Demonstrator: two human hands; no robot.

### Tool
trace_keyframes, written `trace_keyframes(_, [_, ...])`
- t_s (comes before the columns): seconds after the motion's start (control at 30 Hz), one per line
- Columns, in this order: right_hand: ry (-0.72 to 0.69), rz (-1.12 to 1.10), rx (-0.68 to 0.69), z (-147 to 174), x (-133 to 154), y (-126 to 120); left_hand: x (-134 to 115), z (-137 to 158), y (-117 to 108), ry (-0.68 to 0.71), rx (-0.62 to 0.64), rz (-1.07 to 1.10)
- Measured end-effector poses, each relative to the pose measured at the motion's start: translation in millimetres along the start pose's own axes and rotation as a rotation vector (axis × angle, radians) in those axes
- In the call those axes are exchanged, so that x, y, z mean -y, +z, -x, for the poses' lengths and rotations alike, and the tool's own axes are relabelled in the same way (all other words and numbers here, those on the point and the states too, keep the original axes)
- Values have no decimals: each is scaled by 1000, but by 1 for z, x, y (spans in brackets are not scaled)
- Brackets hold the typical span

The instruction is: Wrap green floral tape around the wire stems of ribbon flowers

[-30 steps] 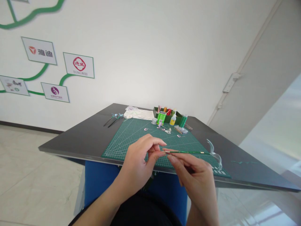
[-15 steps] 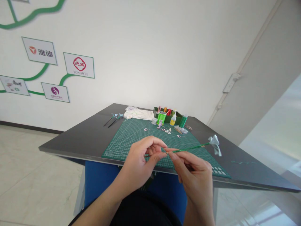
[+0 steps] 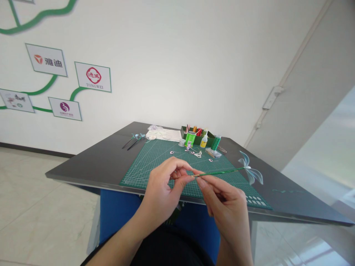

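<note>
A handmade flower [image 3: 247, 167] with pale, see-through blue petals points to the right, its thin stem [image 3: 222, 172] wrapped in green. My right hand [image 3: 226, 201] pinches that stem between thumb and index finger near its lower part. At the stem's bare, brownish end, my left hand [image 3: 166, 184] closes thumb and fingertips on it, with the other fingers curled. The two hands almost touch, above the green cutting mat [image 3: 155, 166].
Behind lie small scissors [image 3: 198, 155], a green can [image 3: 190, 139], a glue bottle [image 3: 204, 140], green thread [image 3: 216, 143] and a green box [image 3: 198, 139] of spools. To the left are blue flower sticks [image 3: 135, 141] and a white cloth [image 3: 166, 134]. A thread scrap [image 3: 287, 191] lies at right.
The flower has turned about its stem, so its petals now show spread apart. Both hands have shifted slightly to the left.
</note>
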State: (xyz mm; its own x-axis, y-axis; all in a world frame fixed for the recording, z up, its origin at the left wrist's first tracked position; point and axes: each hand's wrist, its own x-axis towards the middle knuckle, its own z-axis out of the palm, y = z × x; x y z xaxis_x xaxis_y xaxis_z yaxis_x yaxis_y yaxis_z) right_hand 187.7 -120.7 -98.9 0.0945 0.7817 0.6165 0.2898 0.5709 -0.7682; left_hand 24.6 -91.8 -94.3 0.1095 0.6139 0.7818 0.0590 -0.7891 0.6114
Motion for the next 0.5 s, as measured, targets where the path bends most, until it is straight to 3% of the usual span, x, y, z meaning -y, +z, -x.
trace_keyframes(0.17, [39, -139, 28, 0, -9, -2, -1, -1, 0, -46, 10, 56])
trace_keyframes(0.33, [126, -367, 84, -4, -21, -1, -4, -6, -1, -193, 76, 273])
trace_keyframes(0.5, [176, -430, 81, -6, -21, 4, -2, -8, 1, -288, 102, 401])
